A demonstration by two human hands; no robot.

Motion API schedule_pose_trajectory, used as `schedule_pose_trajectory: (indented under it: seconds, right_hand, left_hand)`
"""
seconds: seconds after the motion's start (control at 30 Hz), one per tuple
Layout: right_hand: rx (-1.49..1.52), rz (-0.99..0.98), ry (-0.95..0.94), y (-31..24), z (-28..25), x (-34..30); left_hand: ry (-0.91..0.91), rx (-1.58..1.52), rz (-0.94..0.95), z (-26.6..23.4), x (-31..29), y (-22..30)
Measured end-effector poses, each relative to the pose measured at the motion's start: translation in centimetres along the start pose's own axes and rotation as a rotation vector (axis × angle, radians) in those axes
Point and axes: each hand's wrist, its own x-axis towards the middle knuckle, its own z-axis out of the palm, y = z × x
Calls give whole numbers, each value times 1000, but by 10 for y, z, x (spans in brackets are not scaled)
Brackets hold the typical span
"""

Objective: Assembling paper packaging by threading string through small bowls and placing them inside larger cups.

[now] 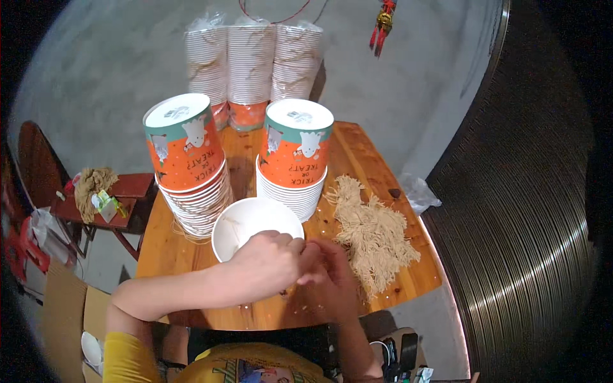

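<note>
Curling close to each other: one left hand [271, 256], one right hand [329, 271], one white paper bucket [268, 214]

Two bare hands meet over the near edge of one wooden table [354, 143]. The left is bent into a loose fist, its forearm crossing in front of the bucket and hiding part of the near rim; the right, just beside it, has its fingers drawn in toward the left's. Whether a strand is pinched between them I cannot tell. The bucket is tipped, its mouth toward the viewer, with a pale strand visible inside.

Behind it, two nested stacks stand upside down, each topped by an orange-and-green bucket: one left stack [185, 153], with thin strands draped about its lower rims, and one right stack [297, 159]. The rims are too close to count. Farther back are three plastic-wrapped bucket stacks [250, 64], side by side.

One heap of beige yarn [377, 236] lies to the right of the hands, and one clear plastic bag [418, 195] sits by the table's right edge. Off to the left, a dark red bench [134, 184] bears one beige bundle [92, 191]. One red tasselled ornament [383, 25] hangs at the wall.
</note>
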Motion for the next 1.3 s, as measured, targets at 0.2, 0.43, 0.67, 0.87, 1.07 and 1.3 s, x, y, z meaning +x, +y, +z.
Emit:
schedule_pose_trajectory:
  seconds: [0.2, 0.43, 0.67, 0.87, 1.07, 1.3]
  right_hand:
    - [94, 60, 138, -4, -6, 7]
    - [-442, -386, 389, 15, -23, 8]
    - [-713, -259, 128, 27, -1, -3]
    - [-705, -482, 259, 36, 19, 2]
    - [-772, -452, 271, 46, 28, 0]
    - [-648, -518, 295, 58, 35, 2]
  left_hand:
    - [40, 162, 104, 4, 4, -12]
    - [-181, -558, -357, 10, -25, -7]
    - [-330, -626, -548, 14, -38, -15]
    - [-319, -699, -553, 15, -48, -23]
    - [-305, -728, -562, 17, -49, -23]
    - [-295, -707, -544, 19, -51, -24]
